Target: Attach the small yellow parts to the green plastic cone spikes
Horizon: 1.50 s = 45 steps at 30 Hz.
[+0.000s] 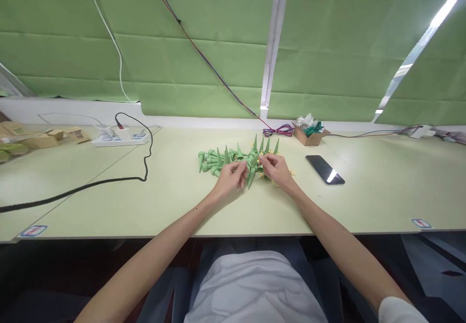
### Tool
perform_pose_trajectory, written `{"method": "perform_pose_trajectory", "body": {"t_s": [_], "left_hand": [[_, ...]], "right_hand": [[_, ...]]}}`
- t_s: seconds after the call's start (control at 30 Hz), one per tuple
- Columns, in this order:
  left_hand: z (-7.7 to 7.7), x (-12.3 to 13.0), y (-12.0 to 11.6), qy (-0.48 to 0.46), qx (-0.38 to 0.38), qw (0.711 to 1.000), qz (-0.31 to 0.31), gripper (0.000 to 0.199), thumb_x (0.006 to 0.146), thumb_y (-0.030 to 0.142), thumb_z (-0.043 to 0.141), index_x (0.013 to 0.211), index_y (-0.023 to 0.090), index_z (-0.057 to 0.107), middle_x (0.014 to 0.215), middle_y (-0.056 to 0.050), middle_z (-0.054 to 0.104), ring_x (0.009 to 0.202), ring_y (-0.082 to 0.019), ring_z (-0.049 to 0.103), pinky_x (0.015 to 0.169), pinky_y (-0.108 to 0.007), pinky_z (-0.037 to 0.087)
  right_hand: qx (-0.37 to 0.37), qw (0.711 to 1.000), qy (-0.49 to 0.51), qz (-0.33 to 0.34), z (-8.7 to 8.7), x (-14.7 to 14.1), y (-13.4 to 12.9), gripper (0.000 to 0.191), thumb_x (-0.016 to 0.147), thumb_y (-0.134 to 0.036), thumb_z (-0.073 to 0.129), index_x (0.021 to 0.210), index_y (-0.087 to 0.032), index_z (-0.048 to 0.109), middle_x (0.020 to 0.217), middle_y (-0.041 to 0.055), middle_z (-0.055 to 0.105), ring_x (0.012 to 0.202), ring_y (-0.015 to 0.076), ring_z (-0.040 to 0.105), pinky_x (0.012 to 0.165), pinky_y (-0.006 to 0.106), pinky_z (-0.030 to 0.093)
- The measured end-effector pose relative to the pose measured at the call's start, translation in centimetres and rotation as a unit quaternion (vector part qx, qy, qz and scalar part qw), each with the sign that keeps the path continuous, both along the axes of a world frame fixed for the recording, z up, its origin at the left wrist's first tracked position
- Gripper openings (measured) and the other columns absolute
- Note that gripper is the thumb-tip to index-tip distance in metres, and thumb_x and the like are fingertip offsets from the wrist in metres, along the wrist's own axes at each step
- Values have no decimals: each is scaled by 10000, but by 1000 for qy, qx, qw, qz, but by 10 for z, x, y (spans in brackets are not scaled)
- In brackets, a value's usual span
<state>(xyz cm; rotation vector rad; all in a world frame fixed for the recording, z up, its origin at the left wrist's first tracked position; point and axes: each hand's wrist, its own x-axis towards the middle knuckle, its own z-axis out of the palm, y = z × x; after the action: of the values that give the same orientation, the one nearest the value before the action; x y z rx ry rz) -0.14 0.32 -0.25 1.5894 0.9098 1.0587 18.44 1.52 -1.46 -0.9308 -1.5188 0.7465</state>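
Note:
A cluster of green cone-shaped spikes (219, 159) lies on the pale table (255, 211), some upright and some on their sides. My left hand (232, 176) is closed at the front of the cluster, thumb and fingers together, beside a green spike (251, 176) that points toward me. My right hand (275, 167) is pinched at the right part of the cluster, near small yellow pieces (291, 172). What either hand grips is too small to make out.
Right of the hands lie a black phone (325, 169) and a small cardboard box (309, 137) with plastic wrap. Coiled wires (278, 130) sit behind. At left are a power strip (122, 138), a black cable (105, 182) and cardboard pieces (41, 141).

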Motion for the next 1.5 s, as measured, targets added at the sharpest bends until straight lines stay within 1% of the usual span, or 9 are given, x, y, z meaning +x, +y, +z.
{"method": "perform_pose_trajectory", "body": {"t_s": [0.1, 0.2, 0.37, 0.6, 0.87, 1.03, 1.17, 1.33, 1.5], "left_hand": [[2, 1, 0, -20, -70, 997, -33, 595, 864, 684, 529, 670, 129, 616, 575, -38, 546, 404, -97, 499, 345, -228, 343], [3, 1, -1, -36, -101, 992, -63, 626, 849, 704, 536, 680, 110, 640, 589, -55, 567, 413, -98, 509, 349, -226, 356], [4, 0, -1, -27, -108, 990, -82, 584, 836, 675, 586, 698, 109, 626, 612, -46, 570, 432, -89, 514, 361, -214, 358], [6, -2, -5, -24, -84, 991, -105, 535, 838, 641, 612, 716, 120, 619, 580, -21, 552, 454, -89, 514, 390, -215, 366], [1, -4, -2, 35, 15, 997, -65, 470, 856, 593, 616, 680, 164, 543, 516, 4, 547, 428, -96, 492, 439, -236, 378], [0, -5, -6, 66, 65, 995, -33, 419, 851, 551, 635, 696, 188, 496, 468, 29, 518, 404, -100, 462, 436, -235, 344], [0, -3, -9, 86, 81, 993, -10, 370, 826, 535, 661, 774, 188, 542, 477, 48, 500, 395, -100, 444, 421, -232, 329], [0, 0, -8, 78, 89, 993, 19, 369, 811, 501, 679, 956, 170, 608, 584, 38, 541, 446, -106, 495, 446, -235, 367], [0, 0, -8, 57, 83, 995, 28, 427, 821, 497, 665, 1104, 194, 561, 853, -6, 624, 477, -82, 522, 458, -230, 383]], "right_hand": [[-1, 1000, 11, 19, 6, -2, -5, 459, 833, -616, 626, 692, -184, 566, 441, -61, 394, 386, 86, 347, 397, 240, 267], [-5, 999, 14, 37, 9, -3, -8, 451, 819, -611, 648, 700, -181, 578, 445, -62, 399, 384, 82, 344, 389, 238, 268], [-13, 997, -3, 81, 7, -3, -6, 429, 826, -592, 652, 716, -184, 577, 471, -65, 398, 391, 78, 337, 391, 236, 283], [-14, 996, -9, 89, 6, -1, -6, 424, 831, -594, 649, 724, -192, 570, 463, -72, 374, 396, 82, 319, 398, 238, 282], [-14, 995, -41, 88, 4, 1, -4, 452, 853, -596, 624, 666, -193, 540, 460, -65, 368, 408, 88, 332, 415, 246, 284], [-7, 995, -55, 78, 1, 3, -2, 483, 871, -580, 600, 598, -199, 479, 455, -58, 369, 419, 89, 336, 428, 246, 275], [-1, 995, -70, 69, 0, 3, 0, 514, 897, -546, 559, 537, -202, 435, 431, -50, 370, 421, 89, 339, 430, 244, 265], [-10, 996, -47, 69, -1, 2, 1, 522, 884, -562, 572, 530, -203, 436, 419, -52, 365, 406, 86, 327, 416, 244, 258], [-27, 995, -7, 91, 2, 0, -2, 509, 846, -625, 613, 587, -201, 502, 421, -66, 336, 377, 79, 298, 386, 247, 234]]}}
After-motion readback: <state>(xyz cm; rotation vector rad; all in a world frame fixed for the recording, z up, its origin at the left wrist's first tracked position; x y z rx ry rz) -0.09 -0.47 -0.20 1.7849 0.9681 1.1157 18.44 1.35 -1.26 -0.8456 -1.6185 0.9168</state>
